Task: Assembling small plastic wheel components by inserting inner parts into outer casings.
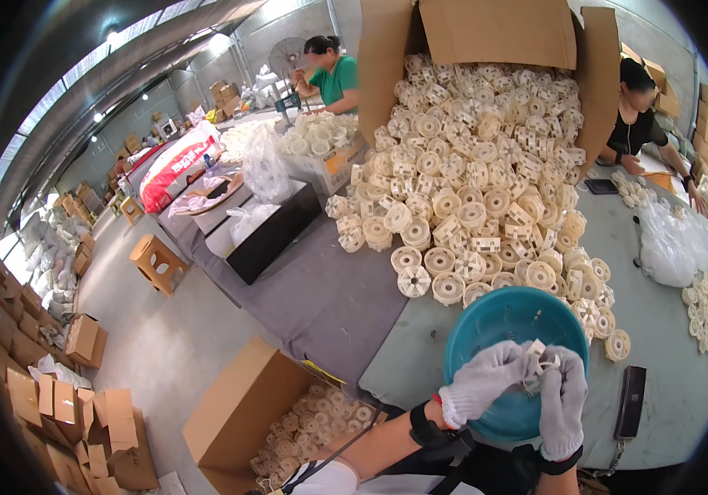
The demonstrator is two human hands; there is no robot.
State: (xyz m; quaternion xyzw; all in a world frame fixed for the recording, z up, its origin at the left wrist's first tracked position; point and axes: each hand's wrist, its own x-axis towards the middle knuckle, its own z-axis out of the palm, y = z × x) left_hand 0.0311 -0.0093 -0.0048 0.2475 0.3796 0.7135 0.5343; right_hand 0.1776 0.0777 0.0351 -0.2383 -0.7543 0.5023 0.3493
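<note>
Both my hands wear pale grey knit gloves and meet over a teal plastic basin (468, 338) on the table. My left hand (486, 384) comes in from the left, its fingers closed on a small white plastic part (537, 350). My right hand (562, 403) pinches the same part from the other side. The gloves hide most of its shape. Just beyond the basin, a big heap of cream-coloured round plastic parts (453, 190) spills out of a cardboard box (498, 37) tipped on its side.
An open carton (242, 404) of similar parts stands low at my left. A dark handheld device (631, 403) with a coiled cord lies right of the basin. A black-sided box (267, 239) sits on the table's left. Two co-workers (337, 82) (638, 124) sit farther off.
</note>
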